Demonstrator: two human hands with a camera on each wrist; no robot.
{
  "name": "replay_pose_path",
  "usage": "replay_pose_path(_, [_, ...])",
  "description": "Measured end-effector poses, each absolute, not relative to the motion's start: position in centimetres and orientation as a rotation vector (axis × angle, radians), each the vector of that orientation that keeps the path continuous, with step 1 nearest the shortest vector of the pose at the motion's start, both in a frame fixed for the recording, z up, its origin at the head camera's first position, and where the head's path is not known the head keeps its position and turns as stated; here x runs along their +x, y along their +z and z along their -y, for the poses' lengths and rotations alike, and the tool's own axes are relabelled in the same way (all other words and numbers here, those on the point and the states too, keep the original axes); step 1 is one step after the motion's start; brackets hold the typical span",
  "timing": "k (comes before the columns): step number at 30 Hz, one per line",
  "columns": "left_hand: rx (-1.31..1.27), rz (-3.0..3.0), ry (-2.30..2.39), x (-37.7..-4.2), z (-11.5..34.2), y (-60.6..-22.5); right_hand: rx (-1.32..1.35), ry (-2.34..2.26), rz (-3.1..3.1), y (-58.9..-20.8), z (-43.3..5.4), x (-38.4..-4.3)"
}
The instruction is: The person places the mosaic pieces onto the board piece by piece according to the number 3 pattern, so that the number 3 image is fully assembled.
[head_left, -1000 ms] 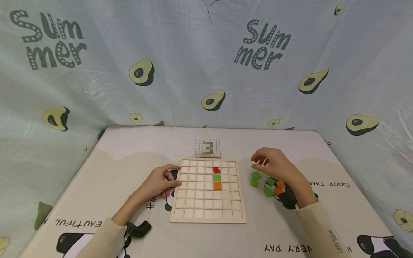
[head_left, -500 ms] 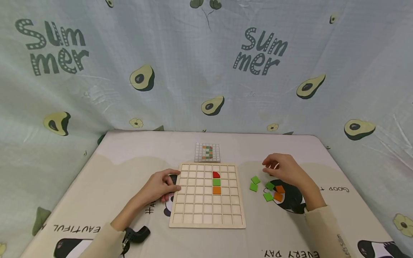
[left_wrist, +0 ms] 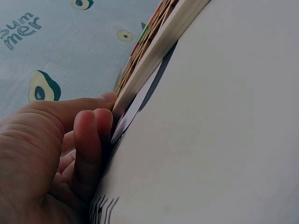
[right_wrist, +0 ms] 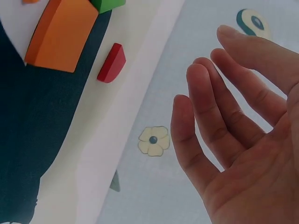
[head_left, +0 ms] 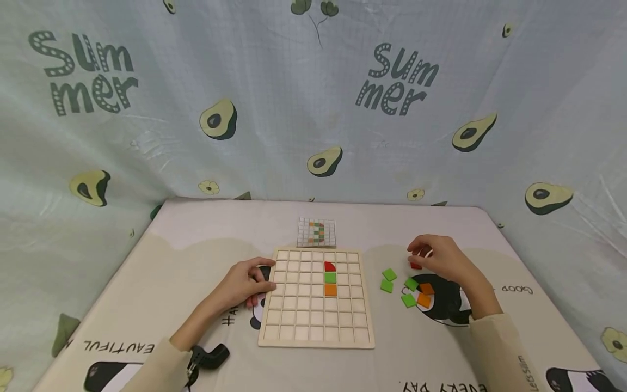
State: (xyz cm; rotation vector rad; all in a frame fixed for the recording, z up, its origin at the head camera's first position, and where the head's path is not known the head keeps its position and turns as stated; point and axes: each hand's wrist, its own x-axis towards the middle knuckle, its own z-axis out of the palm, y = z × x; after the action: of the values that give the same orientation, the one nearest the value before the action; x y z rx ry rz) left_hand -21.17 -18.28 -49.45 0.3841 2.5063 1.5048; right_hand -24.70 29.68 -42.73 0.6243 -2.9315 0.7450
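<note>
A wooden grid board (head_left: 294, 332) lies flat in the head view. Set in one column are a red quarter-round tile (head_left: 330, 267), a green square tile (head_left: 330, 277) and an orange square tile (head_left: 330, 290). My left hand (head_left: 245, 280) rests its thumb and index fingertip on the board's left edge; its other fingers bend beneath, as the left wrist view shows. Over a loose red tile (head_left: 416, 266) hovers my right hand (head_left: 441, 258), fingers loosely curved. In the right wrist view this red tile (right_wrist: 112, 63) lies on the cloth, apart from the fingers.
Several green square tiles (head_left: 409, 300) and orange tiles (head_left: 423, 300) lie loose right of the board. Behind it stands a small pattern card (head_left: 317, 232) with a coloured grid. A black curved object (head_left: 213, 356) lies by the left sleeve. A printed curtain (head_left: 274, 81) hangs behind the table.
My right hand has moved right, away from the board's side and over the loose red tile, which now shows below the fingers. My left hand stays at the board's edge. The head view has shifted slightly.
</note>
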Motion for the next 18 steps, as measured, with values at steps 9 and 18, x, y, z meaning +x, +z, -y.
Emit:
replay_pose_path(9, [0.376, -2.515, 1.508, -21.04, 18.01, -49.4, 0.593, 0.771, 2.97, -43.24, -30.17, -24.8])
replay_pose_path(18, [0.39, -2.521, 1.499, -21.0, 18.2, -49.22, 0.644, 0.767, 3.013, -43.41, -30.44, -25.09])
